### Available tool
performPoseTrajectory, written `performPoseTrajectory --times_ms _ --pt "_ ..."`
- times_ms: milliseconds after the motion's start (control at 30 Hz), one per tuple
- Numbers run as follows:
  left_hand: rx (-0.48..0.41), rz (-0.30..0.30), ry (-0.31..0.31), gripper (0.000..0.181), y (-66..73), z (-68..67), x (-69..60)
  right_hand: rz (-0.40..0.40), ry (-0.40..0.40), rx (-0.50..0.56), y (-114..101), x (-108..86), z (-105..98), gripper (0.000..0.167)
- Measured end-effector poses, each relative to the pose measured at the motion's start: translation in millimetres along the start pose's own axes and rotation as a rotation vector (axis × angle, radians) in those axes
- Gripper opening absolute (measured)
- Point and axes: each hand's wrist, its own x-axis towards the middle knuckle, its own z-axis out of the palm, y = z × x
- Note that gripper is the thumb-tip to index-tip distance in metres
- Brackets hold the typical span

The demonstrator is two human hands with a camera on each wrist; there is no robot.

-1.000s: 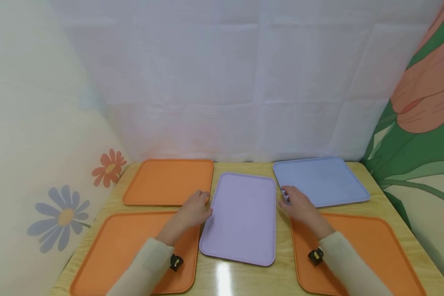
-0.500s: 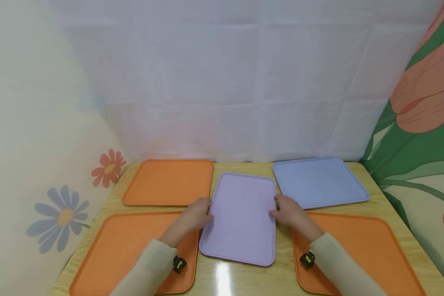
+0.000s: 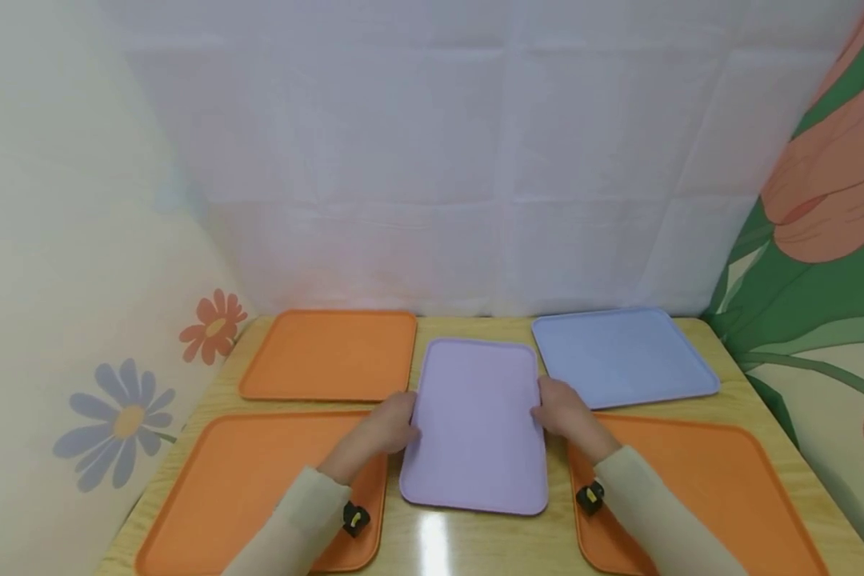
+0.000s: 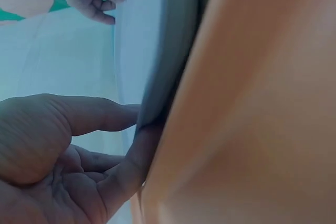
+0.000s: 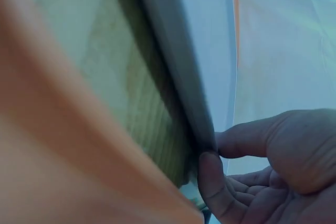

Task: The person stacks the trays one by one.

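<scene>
A light purple rectangular tray [image 3: 478,432] lies lengthwise in the middle, between both hands. My left hand [image 3: 392,422] pinches its left edge, the thumb on the rim and fingers beneath, as the left wrist view shows with the hand [image 4: 79,156] close up. On the opposite side my right hand [image 3: 563,406] pinches the right edge in the same way; in the right wrist view that hand [image 5: 278,166] has its thumb over the rim and a finger under it. A dark gap shows below the tray's edge there. The fingers underneath are hidden in the head view.
Orange trays lie at the back left [image 3: 331,356], front left [image 3: 259,488] and front right [image 3: 706,488]. A blue tray [image 3: 622,356] sits at the back right, slightly turned. All rest on a wooden table [image 3: 475,544] against a white cloth [image 3: 461,160].
My right hand has moved left from beside the blue tray to the purple tray's right edge. Both hands now grip the purple tray, which has shifted slightly right and straightened a little.
</scene>
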Motion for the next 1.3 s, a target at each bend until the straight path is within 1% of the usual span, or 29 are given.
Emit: performPoseTrajectory --times_ms 167,300,400,500,567,733,833,967,1100,1300 --pt "-0.117 0.033 0.003 0.052 -0.1 7.3 -1.7 -0.001 0.011 -0.045 2.3 6.0 -2.3 0.036" --pt "-0.182 0.041 -0.003 0.052 0.5 10.9 -1.7 0.01 0.006 -0.035 6.0 4.8 -5.7 0.039" --pt "-0.23 0.027 -0.016 0.052 0.3 11.8 -0.6 -0.015 0.02 0.008 13.1 -0.9 -11.5 0.042" --pt "-0.269 0.01 -0.025 0.054 -0.9 11.8 0.7 -0.074 0.055 0.053 23.7 -9.8 -23.4 0.047" --pt "-0.29 -0.002 -0.028 0.056 -1.9 11.6 1.3 -0.125 0.076 0.078 32.2 -16.6 -34.1 0.044" --pt "-0.329 -0.035 -0.031 0.057 -3.4 11.1 1.6 -0.247 0.081 0.062 61.2 -34.9 -57.0 0.037" --pt "-0.348 -0.047 -0.035 0.056 -3.9 11.7 1.3 -0.286 0.067 0.056 81.8 -45.4 -65.4 0.038" --pt "-0.36 -0.046 -0.038 0.056 -4.3 12.2 1.7 -0.289 0.05 0.049 105.9 -56.7 -74.7 0.039" --pt "-0.369 -0.046 -0.04 0.056 -3.7 11.9 1.7 -0.29 0.033 0.041 124.7 -66.8 -81.8 0.041" --pt "-0.402 -0.05 -0.056 0.056 -1.9 10.7 1.8 -0.224 0.008 0.047 146.7 -81.5 -89.1 0.045"
